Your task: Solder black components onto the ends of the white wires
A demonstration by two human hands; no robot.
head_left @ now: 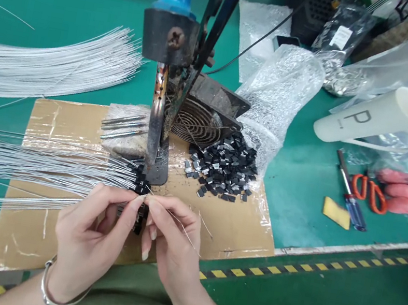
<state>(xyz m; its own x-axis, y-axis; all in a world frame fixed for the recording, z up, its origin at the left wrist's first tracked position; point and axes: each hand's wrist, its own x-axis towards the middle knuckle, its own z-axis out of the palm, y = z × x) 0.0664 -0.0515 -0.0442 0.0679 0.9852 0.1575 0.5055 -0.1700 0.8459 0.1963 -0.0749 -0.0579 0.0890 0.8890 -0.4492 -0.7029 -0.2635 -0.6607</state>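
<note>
My left hand (93, 230) is closed in a pinch, its fingertips meeting those of my right hand over the cardboard (237, 232). What sits between the left fingertips is too small and covered to make out. A thin silvery wire (185, 233) runs through the pinched fingers of my right hand (176, 239) and trails off to the right. Just behind the fingertips stands a soldering iron (157, 112), held tip-down in a stand. Beside the left hand lie several white wires (78, 170) with black connectors (139, 180) on their ends.
A pile of small black connectors (229, 165) lies beside a dusty fan (197, 120). At left is a thick bundle of white wires (53, 65). To the right are a white mug (375, 119), a screwdriver (350, 194), orange-handled scissors (370, 192) and a yellow sponge (336, 212).
</note>
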